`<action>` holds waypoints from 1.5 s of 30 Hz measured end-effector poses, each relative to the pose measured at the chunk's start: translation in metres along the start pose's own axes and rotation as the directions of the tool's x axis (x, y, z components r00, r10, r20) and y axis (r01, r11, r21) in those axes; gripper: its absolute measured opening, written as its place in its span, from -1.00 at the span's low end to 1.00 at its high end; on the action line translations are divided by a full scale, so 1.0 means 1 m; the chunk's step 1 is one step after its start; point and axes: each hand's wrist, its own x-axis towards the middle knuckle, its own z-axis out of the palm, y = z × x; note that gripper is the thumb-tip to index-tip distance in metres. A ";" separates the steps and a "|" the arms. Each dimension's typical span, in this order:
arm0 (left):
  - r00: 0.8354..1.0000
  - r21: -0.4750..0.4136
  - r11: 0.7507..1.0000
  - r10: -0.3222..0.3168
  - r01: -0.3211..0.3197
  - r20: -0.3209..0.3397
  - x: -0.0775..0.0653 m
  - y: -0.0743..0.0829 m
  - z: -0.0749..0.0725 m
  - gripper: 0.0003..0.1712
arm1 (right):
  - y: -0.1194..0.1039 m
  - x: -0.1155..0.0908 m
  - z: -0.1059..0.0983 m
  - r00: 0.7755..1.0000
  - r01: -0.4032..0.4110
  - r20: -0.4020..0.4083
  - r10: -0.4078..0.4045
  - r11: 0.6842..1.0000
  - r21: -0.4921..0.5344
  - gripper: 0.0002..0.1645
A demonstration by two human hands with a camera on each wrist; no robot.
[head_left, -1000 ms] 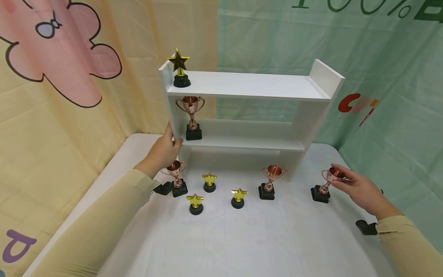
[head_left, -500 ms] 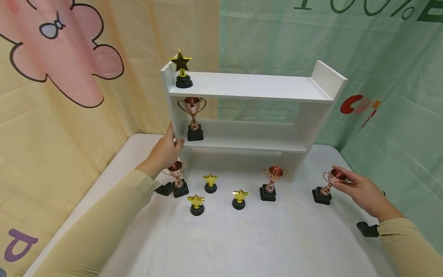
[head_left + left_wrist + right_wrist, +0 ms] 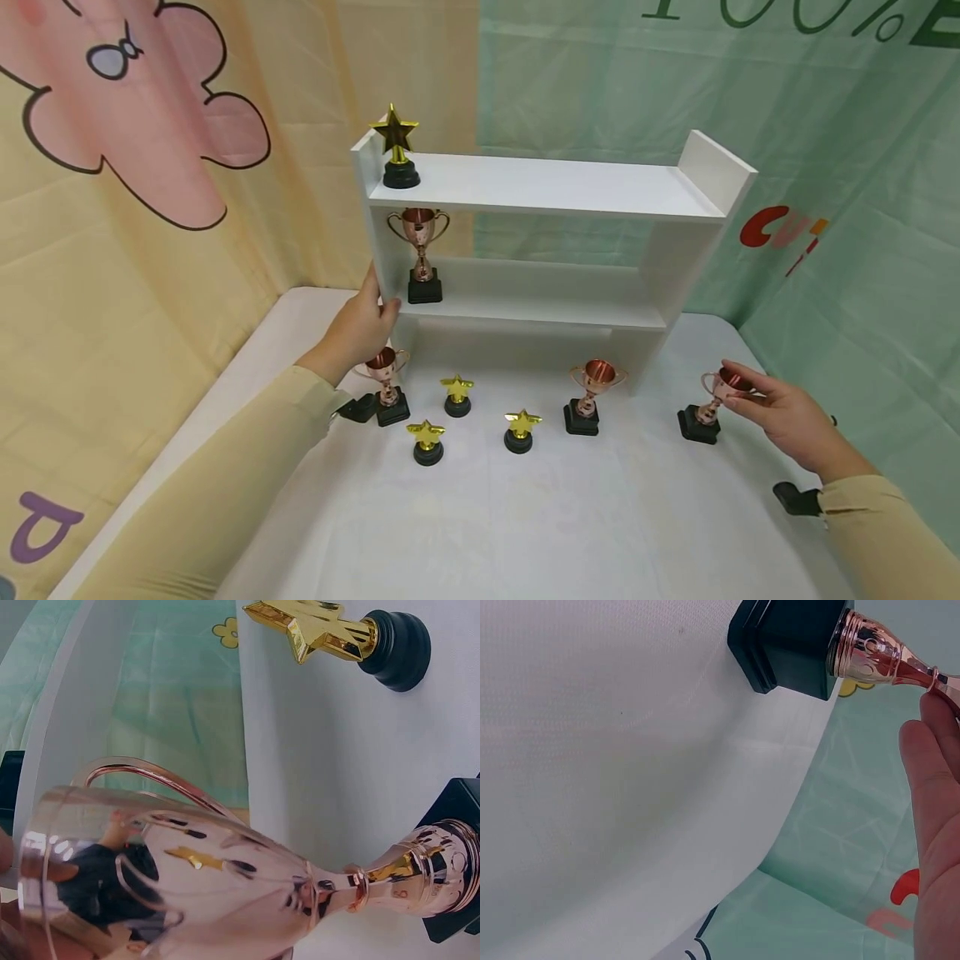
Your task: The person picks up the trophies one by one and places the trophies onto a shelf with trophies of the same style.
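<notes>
At the left of the head view, my left hand [image 3: 352,333] grips the side panel of a white shelf [image 3: 547,185], thumb in front. Just below that hand a copper trophy cup [image 3: 387,387] stands on the table; it fills much of the left wrist view, where a gold star trophy [image 3: 397,651] lies beyond it. On the right, my right hand [image 3: 787,421] holds another copper trophy cup [image 3: 701,423] by its bowl, between thumb and fingers. Its black base [image 3: 791,645] shows in the right wrist view, at the table surface.
A star trophy [image 3: 401,173] stands on the top shelf's left end, a copper cup [image 3: 423,258] on the middle shelf below. In front stand small star trophies [image 3: 457,396], [image 3: 427,442], [image 3: 519,432] and another copper cup [image 3: 583,408]. Fabric curtains [image 3: 847,125] enclose the white table [image 3: 487,533].
The head view has shifted very slightly. Both hands keep their places, the left on the shelf and the right on the trophy cup.
</notes>
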 end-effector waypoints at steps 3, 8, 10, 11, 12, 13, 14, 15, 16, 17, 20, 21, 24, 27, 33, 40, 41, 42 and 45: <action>1.000 0.001 1.000 -0.003 0.003 0.004 0.001 0.001 0.000 -0.07 | 0.001 -0.001 0.000 1.000 0.009 -0.006 -0.009 1.000 0.002 -0.22; 1.000 0.003 1.000 -0.018 0.018 0.013 0.000 0.001 0.000 -0.06 | 0.001 -0.001 0.000 1.000 0.013 -0.010 -0.013 1.000 0.007 -0.22; 1.000 0.002 1.000 -0.020 0.020 0.014 0.000 0.001 0.000 -0.06 | -0.001 -0.002 0.000 1.000 0.008 -0.012 -0.008 1.000 -0.001 -0.23; 1.000 0.000 1.000 -0.019 0.019 0.015 0.000 0.001 0.000 -0.07 | -0.001 -0.002 0.000 1.000 0.005 -0.012 -0.005 1.000 -0.003 -0.23; 1.000 -0.001 1.000 -0.019 0.019 0.015 0.000 0.001 0.000 -0.07 | -0.002 -0.002 0.000 1.000 0.002 -0.013 -0.002 1.000 -0.006 -0.23; 1.000 -0.001 1.000 -0.018 0.018 0.016 0.000 0.001 0.000 -0.07 | -0.003 -0.002 0.000 1.000 0.000 -0.014 0.000 1.000 -0.009 -0.23; 1.000 -0.002 1.000 -0.018 0.018 0.016 0.000 0.001 0.000 -0.07 | -0.004 -0.002 0.000 1.000 -0.004 -0.014 0.004 1.000 -0.010 -0.23; 1.000 -0.002 1.000 -0.017 0.017 0.015 0.000 0.001 0.000 -0.07 | -0.005 -0.002 0.000 1.000 -0.006 -0.016 0.006 1.000 -0.013 -0.23; 1.000 -0.001 1.000 -0.017 0.017 0.014 0.000 0.000 0.000 -0.07 | -0.007 -0.002 0.000 1.000 -0.009 -0.018 0.009 1.000 -0.015 -0.23; 1.000 -0.001 1.000 -0.017 0.017 0.014 0.000 0.000 0.000 -0.07 | -0.008 -0.002 -0.001 1.000 -0.012 -0.022 0.011 1.000 -0.020 -0.23; 1.000 -0.005 1.000 -0.016 0.016 0.010 0.001 0.000 0.001 -0.07 | -0.014 -0.002 -0.002 0.999 -0.010 -0.036 0.009 1.000 -0.030 -0.23; 1.000 -0.005 1.000 -0.015 0.015 0.010 0.001 -0.001 0.001 -0.07 | -0.016 -0.002 -0.003 0.999 -0.008 -0.041 0.007 0.999 -0.036 -0.24; 1.000 -0.005 1.000 -0.010 0.010 0.006 0.001 -0.001 0.001 -0.08 | -0.022 -0.003 -0.007 0.999 -0.007 -0.052 0.004 0.999 -0.047 -0.26; 1.000 0.007 1.000 0.002 -0.002 0.000 0.001 -0.001 0.001 -0.09 | -0.029 -0.003 -0.010 0.998 -0.005 -0.056 0.001 0.998 -0.067 -0.27; 1.000 0.012 1.000 0.009 -0.009 -0.007 0.001 0.000 0.000 -0.11 | -0.042 -0.003 -0.014 0.997 0.034 -0.068 -0.039 0.997 -0.066 -0.29; 1.000 0.002 1.000 0.011 -0.011 -0.011 0.001 -0.002 0.001 -0.11 | -0.065 -0.002 -0.018 0.984 0.135 -0.108 -0.142 0.989 -0.065 -0.33; 1.000 0.003 1.000 0.010 -0.010 -0.012 0.002 -0.002 0.001 -0.11 | -0.068 -0.002 -0.018 0.981 0.151 -0.113 -0.157 0.987 -0.061 -0.32; 1.000 0.002 1.000 0.008 -0.008 -0.013 0.002 -0.002 0.001 -0.11 | -0.071 -0.001 -0.018 0.978 0.167 -0.119 -0.172 0.984 -0.055 -0.32; 1.000 0.003 1.000 0.003 -0.003 -0.012 0.002 -0.002 0.002 -0.10 | -0.078 0.001 -0.018 0.966 0.218 -0.135 -0.219 0.976 -0.019 -0.29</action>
